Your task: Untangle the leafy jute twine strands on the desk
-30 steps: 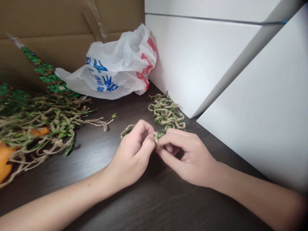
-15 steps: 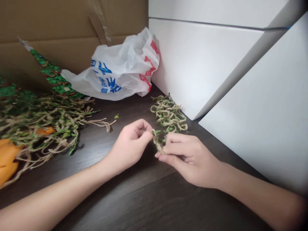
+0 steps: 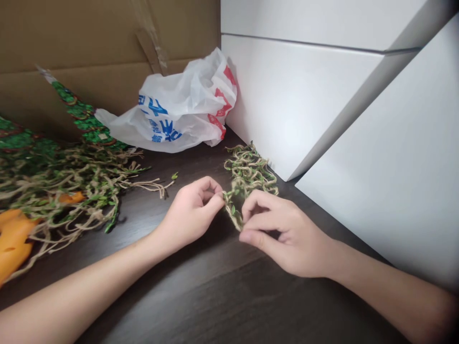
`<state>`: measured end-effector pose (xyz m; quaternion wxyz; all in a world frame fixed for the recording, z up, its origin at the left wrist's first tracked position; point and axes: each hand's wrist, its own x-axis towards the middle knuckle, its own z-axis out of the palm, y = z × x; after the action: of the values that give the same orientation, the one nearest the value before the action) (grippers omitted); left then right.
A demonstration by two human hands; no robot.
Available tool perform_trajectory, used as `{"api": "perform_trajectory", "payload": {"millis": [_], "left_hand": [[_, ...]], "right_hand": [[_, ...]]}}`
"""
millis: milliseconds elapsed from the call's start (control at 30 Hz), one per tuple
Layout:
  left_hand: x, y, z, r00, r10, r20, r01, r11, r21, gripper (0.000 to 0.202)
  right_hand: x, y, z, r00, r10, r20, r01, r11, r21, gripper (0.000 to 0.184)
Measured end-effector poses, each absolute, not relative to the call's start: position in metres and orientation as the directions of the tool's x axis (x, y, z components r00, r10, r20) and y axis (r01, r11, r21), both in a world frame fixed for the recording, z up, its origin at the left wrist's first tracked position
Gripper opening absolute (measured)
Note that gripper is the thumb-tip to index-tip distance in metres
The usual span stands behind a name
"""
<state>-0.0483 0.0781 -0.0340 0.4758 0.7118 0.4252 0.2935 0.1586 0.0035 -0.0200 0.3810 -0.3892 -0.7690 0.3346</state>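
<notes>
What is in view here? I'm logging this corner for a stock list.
twine strand with green leaves: one, tan and green, held between the hands
coiled twine with green leaves: one heap, tan and green, on the table by the panel
tangled twine with green leaves: one large mass, tan and green, at left
orange pieces: two seen, orange, in the tangle's lower part
plastic bag: one, white with blue and red print, against the cardboard
cardboard: one sheet, brown, behind
panel: one, white, at right
table: one, dark wood, under everything
left hand: one, fingertips at the strand
right hand: one, thumb and fingers at the strand
</notes>
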Motion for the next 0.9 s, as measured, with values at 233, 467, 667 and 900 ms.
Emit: {"api": "perform_trajectory", "payload": {"millis": [233,467,667,900], "left_hand": [[-0.048,0.078,-0.034,0.477,0.877,0.057,0.276,-0.212,0.937,0.007],[-0.051,0.087,-0.04,0.396,0.918,0.027,0.255,-0.138,0.957,0.008],[-0.054,0.094,-0.044,0.396,0.918,0.0,0.233,-0.101,0.967,0.007],[-0.049,0.098,-0.037,0.274,0.955,-0.116,0.078,0.098,0.992,0.013]], "right_hand": [[0.158,0.005,-0.022,-0.426,0.905,0.011,0.374,0.187,-0.908,0.024],[0.163,0.002,-0.016,-0.65,0.751,0.118,0.335,0.421,-0.843,0.025],[0.163,-0.002,-0.007,-0.615,0.785,-0.071,0.543,0.357,-0.76,0.008],[0.167,-0.012,0.002,-0.759,0.651,-0.027,0.393,0.423,-0.817,0.015]]}}
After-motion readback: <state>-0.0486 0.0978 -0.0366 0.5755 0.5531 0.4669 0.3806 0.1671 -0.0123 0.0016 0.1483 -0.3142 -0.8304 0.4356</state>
